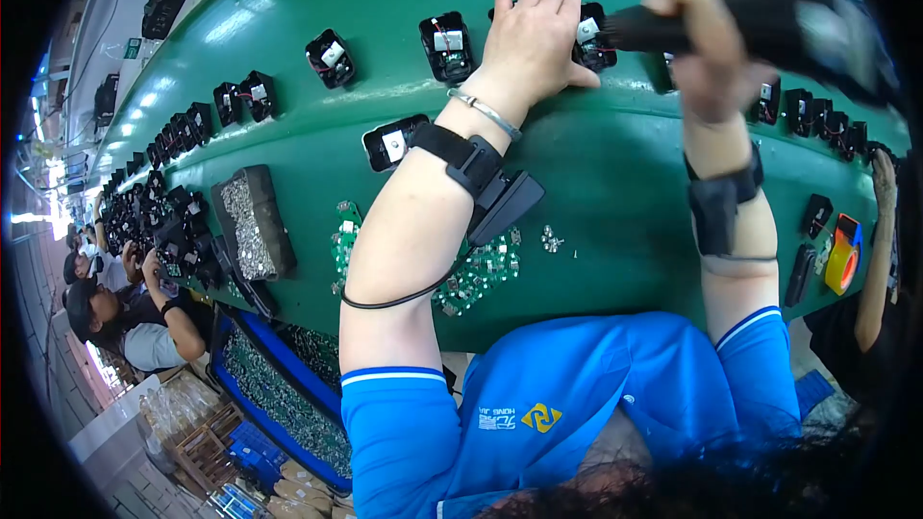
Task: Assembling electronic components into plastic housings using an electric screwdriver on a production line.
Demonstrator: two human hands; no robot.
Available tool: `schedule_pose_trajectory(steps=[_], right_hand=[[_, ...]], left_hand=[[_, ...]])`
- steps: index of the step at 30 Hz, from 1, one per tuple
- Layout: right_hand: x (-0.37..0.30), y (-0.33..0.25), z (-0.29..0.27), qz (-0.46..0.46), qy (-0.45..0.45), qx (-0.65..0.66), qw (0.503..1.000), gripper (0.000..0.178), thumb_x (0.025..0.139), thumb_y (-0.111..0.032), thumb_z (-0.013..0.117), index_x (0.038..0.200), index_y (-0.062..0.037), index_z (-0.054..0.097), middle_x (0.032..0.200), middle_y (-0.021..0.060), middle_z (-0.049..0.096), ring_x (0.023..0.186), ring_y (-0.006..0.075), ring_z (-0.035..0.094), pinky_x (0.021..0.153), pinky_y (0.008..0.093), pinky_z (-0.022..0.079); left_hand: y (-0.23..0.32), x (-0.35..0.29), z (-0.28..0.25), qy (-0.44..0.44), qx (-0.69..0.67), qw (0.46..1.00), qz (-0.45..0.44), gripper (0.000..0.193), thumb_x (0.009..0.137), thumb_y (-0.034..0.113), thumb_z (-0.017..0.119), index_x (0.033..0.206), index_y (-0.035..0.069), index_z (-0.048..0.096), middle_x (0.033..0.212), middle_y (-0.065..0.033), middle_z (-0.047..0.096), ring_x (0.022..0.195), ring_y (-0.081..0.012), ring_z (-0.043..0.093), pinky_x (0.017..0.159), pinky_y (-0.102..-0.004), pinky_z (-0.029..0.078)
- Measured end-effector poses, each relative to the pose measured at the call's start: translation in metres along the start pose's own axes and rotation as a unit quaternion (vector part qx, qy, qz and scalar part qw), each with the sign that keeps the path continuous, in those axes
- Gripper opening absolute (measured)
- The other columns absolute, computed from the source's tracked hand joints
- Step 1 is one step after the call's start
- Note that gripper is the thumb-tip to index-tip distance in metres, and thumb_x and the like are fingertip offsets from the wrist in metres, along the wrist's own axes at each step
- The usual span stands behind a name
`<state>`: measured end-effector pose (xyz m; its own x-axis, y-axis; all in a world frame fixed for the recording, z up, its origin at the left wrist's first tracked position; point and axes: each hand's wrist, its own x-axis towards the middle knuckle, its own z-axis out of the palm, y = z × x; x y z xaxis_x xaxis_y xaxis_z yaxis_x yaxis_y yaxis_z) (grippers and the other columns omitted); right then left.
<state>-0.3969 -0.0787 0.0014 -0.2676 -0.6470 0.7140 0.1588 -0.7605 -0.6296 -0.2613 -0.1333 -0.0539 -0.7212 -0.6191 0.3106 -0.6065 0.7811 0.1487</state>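
My left hand (538,38) reaches over the green bench with its fingers bent. Its index finger and thumb are against a small black plastic housing (593,50) that has a white part and a red wire inside. My right hand (711,48) is wrapped round a black electric screwdriver (769,24), blurred by motion. The tool's narrow end points left, at the edge of that housing. Left of my left hand stands another open housing (447,46). One more housing (392,142) lies beside my left forearm. Fingers of my left hand partly hide something black beneath them.
Green circuit boards (476,279) and a little heap of metal parts (551,238) lie nearer me. A dark tray (274,221) holds many small metal pieces. Housings line the bench (596,173) both ways. Tape rolls (843,255) sit at right. Co-workers (144,327) work at left.
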Motion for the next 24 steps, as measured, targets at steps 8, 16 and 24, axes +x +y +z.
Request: schedule_pose_trajectory(steps=[8,16,24], right_hand=[[-0.068,-0.108,-0.054,0.104,0.048,0.045,0.992,0.051,0.072,-0.029,0.056,0.113,-0.0068,0.034,0.075,0.0038,0.045,0.061,0.0150,0.046,0.056,0.0296,0.038],[-0.099,-0.128,-0.056,0.141,0.136,0.034,0.980,0.050,0.071,-0.026,0.059,0.110,-0.0066,0.034,0.070,0.0034,0.045,0.056,0.0143,0.045,0.051,0.0288,0.039],[-0.080,-0.148,-0.066,0.060,0.159,0.115,0.979,0.049,0.071,-0.027,0.059,0.108,-0.0051,0.034,0.073,0.0032,0.045,0.057,0.0125,0.043,0.052,0.0273,0.037]], left_hand=[[0.075,-0.089,-0.062,-0.145,-0.192,0.963,0.122,0.017,0.051,0.020,0.066,0.064,0.010,0.058,0.070,-0.0036,0.049,0.081,-0.0198,0.046,0.082,-0.0364,0.034],[0.090,-0.122,-0.034,-0.169,-0.205,0.949,0.170,0.014,0.055,0.014,0.064,0.067,0.011,0.059,0.073,-0.0006,0.050,0.081,-0.0172,0.046,0.086,-0.0375,0.035],[0.119,-0.094,-0.043,-0.120,-0.455,0.879,-0.076,0.009,0.067,0.007,0.062,0.076,0.007,0.059,0.077,-0.0042,0.057,0.072,-0.0174,0.054,0.072,-0.0289,0.044]])
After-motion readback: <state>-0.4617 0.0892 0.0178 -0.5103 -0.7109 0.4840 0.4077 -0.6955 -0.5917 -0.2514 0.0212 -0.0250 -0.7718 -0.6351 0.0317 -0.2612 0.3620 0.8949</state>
